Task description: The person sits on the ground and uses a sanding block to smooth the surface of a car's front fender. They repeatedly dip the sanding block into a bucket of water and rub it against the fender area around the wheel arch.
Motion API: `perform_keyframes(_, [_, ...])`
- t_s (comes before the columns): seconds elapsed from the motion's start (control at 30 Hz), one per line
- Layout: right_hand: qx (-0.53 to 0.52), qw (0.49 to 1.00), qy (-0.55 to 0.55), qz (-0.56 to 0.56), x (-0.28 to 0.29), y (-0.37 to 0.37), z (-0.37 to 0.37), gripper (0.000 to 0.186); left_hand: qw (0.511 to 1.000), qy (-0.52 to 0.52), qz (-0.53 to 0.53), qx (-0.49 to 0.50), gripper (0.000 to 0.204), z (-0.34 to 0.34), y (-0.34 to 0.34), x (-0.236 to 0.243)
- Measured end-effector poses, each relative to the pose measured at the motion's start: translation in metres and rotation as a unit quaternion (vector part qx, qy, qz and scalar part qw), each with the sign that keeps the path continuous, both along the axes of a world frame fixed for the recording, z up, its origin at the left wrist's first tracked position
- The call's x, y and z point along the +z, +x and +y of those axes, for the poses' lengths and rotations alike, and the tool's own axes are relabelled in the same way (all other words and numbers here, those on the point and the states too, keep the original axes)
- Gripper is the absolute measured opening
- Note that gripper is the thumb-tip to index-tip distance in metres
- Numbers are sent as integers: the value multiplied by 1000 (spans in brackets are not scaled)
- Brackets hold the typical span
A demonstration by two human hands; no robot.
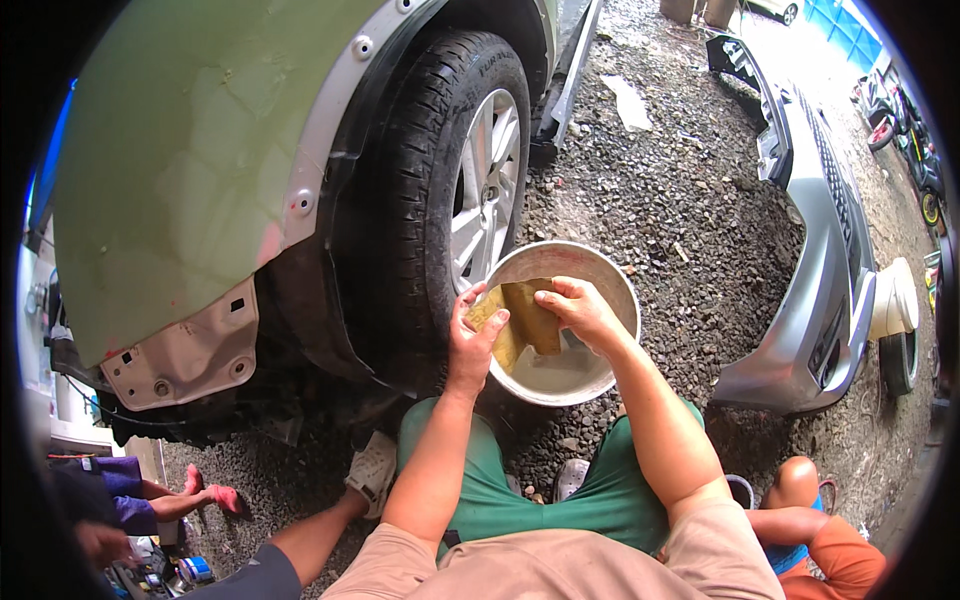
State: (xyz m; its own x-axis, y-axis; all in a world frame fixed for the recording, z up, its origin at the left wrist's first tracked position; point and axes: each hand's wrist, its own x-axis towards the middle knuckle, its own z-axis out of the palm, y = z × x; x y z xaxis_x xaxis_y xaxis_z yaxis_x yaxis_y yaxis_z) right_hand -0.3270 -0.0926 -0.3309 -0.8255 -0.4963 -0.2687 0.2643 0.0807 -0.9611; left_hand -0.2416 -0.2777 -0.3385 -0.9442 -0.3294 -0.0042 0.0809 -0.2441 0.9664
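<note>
Both my hands hold a creased, yellowish-brown sheet of sandpaper (535,320) above a round pail (622,295). My left hand (474,342) grips its left side, thumb on top, while my right hand (582,312) pinches the upper right part between thumb and fingers. A fold runs down the middle of the sheet, and its lower right corner hangs down. Cloudy greyish water (555,372) partly shows in the pail below, between my knees and the car wheel (487,190).
A green car fender (200,180) with a bare lower bracket (185,370) rises at the left. On the gravel at right lies a silver bumper (815,210), beside a cream bucket (893,300) on a tyre (898,362). Other people sit close at lower left and lower right.
</note>
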Motion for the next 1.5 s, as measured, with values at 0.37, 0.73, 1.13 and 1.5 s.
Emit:
perform_keyframes(0.37, [-106, 988, 19, -114, -3, -4, 2, 40, 996, 37, -76, 1, 24, 4, -4, 2])
perform_keyframes(0.73, [4, 997, 59, -45, -25, -29, 26, 32, 997, -9, -57, 59, 23, 9, -13, -29])
perform_keyframes(1.13, [214, 830, 467, 219, -150, -69, -50, 40, 750, -659, -22, -54, 29, 28, 4, -58])
perform_keyframes(1.5, [315, 721, 589, 183, -232, -39, -77, 45, 768, -638, -36, -38, 24, 23, 9, -62])
